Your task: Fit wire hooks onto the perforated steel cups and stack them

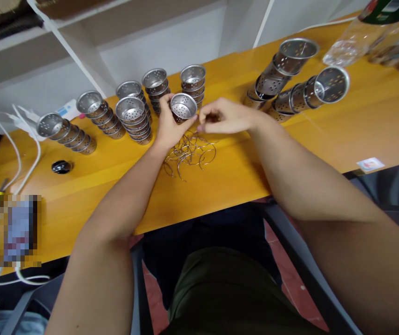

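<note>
My left hand (169, 126) is wrapped round a perforated metal cup (183, 108), its open mouth tipped toward me. Just to the right, my right hand (225, 115) has its fingers curled together near the cup's rim. Whatever those fingers pinch, if anything, is too small to make out. Below both hands lies a tangled heap of thin curved metal wires (190, 152) on the wooden table (227, 179). Behind the held cup stand nested cups of the same kind, one stack (192, 79) closest to it and another stack (132, 114) left of my left hand.
Leaning stacks of cups (91, 104) stand farther left, beside a small black object (61, 166). Two tilted stacks (299, 95) are at the right, near a clear plastic bottle (346, 44). White cables (19, 153) and a blurred-out device (19, 230) lie at the left.
</note>
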A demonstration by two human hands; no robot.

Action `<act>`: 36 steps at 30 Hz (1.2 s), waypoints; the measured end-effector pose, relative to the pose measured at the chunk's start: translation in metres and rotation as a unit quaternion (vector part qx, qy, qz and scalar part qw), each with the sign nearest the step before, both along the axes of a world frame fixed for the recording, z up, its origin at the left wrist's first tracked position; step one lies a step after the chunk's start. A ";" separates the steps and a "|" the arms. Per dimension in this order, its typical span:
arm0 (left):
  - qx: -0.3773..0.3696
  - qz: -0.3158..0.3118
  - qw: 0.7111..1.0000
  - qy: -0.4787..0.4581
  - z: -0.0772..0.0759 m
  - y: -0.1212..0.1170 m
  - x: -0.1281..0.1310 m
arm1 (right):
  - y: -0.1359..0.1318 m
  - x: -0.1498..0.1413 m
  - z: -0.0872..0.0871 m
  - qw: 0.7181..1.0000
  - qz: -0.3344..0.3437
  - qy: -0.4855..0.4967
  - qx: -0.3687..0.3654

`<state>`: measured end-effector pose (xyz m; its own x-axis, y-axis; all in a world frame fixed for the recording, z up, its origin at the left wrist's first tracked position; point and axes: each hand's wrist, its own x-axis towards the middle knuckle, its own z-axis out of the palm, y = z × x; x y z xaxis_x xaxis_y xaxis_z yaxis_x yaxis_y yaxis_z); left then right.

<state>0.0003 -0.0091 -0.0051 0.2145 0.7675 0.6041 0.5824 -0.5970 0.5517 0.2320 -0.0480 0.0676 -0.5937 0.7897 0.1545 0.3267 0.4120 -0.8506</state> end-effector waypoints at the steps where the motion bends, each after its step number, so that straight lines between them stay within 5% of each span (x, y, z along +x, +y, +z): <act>1: 0.003 0.007 1.000 -0.002 0.000 0.001 0.000 | 0.000 0.001 -0.001 0.999 0.016 -0.043 0.015; 7: 0.028 0.015 0.999 -0.013 -0.004 0.005 -0.003 | 0.005 0.011 -0.003 0.992 -0.021 -0.084 0.094; 12: -0.035 -0.066 0.996 -0.048 -0.006 0.005 0.003 | 0.003 0.008 -0.004 0.988 -0.087 0.031 0.120; 15: -0.056 -0.083 0.994 -0.036 -0.003 0.001 0.007 | 0.001 0.000 -0.005 0.988 -0.092 0.009 0.127; 22: -0.092 -0.104 0.989 -0.047 -0.017 0.012 0.005 | 0.019 -0.001 -0.009 0.935 -0.265 0.101 0.212; 36: -0.105 -0.119 0.987 -0.007 -0.045 0.038 0.000 | 0.051 -0.013 -0.025 0.919 -0.256 0.113 0.276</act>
<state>0.0001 0.0291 -0.0502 0.3963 0.8051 0.4413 0.4307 -0.5875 0.6851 0.2187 0.0033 0.0428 -0.0683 0.7210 0.6896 0.4388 0.6425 -0.6282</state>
